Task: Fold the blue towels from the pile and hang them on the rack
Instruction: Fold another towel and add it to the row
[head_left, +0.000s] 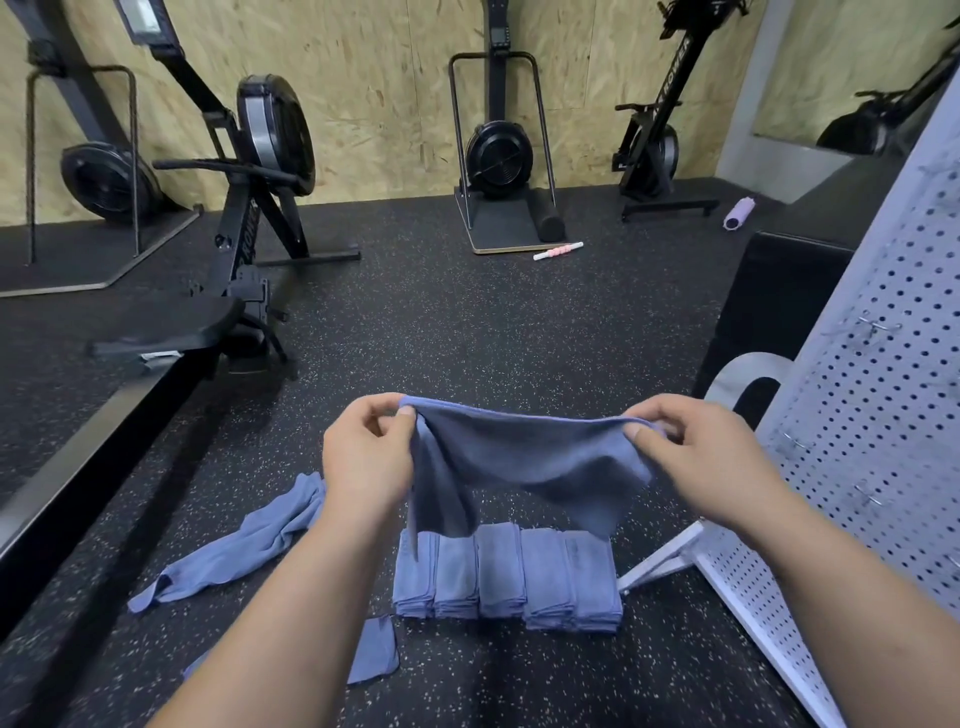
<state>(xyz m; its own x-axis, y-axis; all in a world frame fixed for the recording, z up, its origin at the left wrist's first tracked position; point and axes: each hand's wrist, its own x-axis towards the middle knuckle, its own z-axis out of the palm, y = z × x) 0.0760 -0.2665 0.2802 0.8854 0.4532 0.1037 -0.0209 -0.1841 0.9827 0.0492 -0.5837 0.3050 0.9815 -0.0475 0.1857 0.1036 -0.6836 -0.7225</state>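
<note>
Open room: black speckled rubber floor (467, 322) lies bare ahead. It is bounded left by a black rowing machine (249, 208) and right by a white perforated metal rack (872, 415). Rack foot sits just beside the row of folded blue towels (506, 577), 5 stacks side by side on the floor.

Grip: left hand (366, 457) and right hand (706, 462) each pinch a top corner of 1 blue cloth towel (519, 467), thumb against curled fingers. The towel is held in the air above the folded row, top edge sagging, body hanging loose.

Crumpled blue towel (244, 545) lies on the floor left; a smaller blue towel piece (374, 649) lies near.
</note>
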